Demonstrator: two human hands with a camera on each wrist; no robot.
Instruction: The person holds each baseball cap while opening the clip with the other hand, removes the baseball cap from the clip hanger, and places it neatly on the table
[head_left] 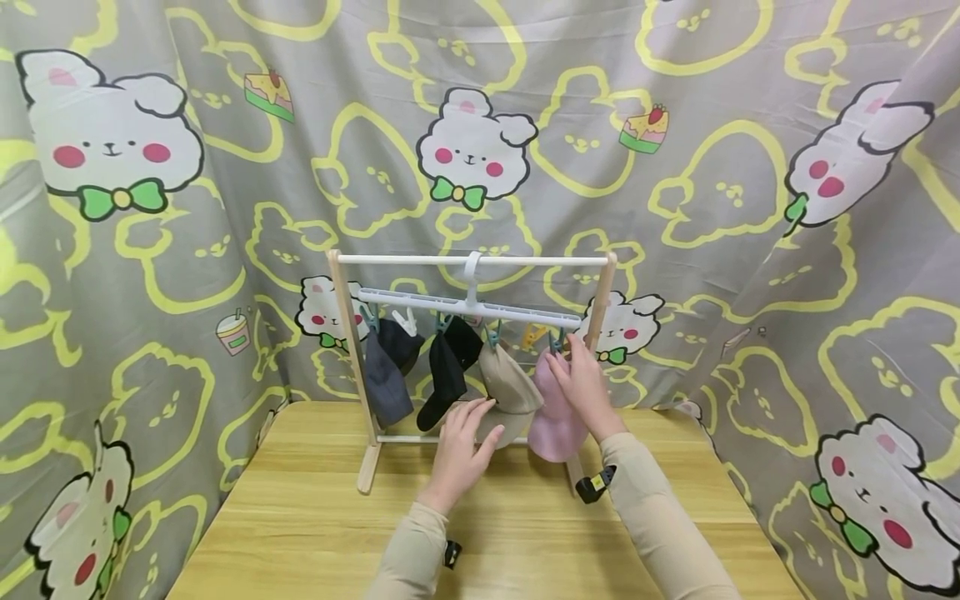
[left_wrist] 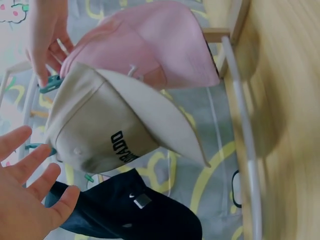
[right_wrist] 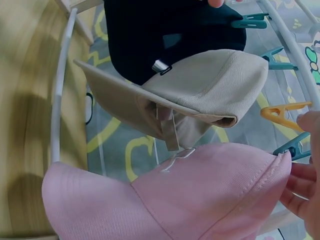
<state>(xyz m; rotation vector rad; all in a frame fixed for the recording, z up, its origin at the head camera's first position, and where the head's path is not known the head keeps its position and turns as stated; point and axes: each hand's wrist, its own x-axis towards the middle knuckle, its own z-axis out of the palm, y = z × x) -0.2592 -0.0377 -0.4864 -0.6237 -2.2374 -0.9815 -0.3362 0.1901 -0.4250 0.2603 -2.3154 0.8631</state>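
My right hand [head_left: 583, 385] is at the top of a pink baseball cap [head_left: 558, 417], its thumb and fingers about the teal clothespin [right_wrist: 294, 147] on the cap's crown. That clothespin's handles stand apart, and the fingers look loose rather than squeezed. My left hand [left_wrist: 30, 185] has its fingers spread in front of a beige baseball cap [left_wrist: 100, 122] with dark lettering, apart from it in the left wrist view. Another teal clothespin [head_left: 493, 335] holds the beige cap. Both caps hang crown up, brims downward, from a white hanger [head_left: 420, 298].
A black cap [head_left: 448, 367] and a dark grey-blue cap [head_left: 386, 375] hang farther left. White [head_left: 405, 322] and orange [head_left: 534, 335] clothespins also hang there. The hanger hooks over a rack's white top bar [head_left: 405, 260]; the rack stands on a wooden table [head_left: 300, 517] before a patterned curtain [head_left: 480, 233].
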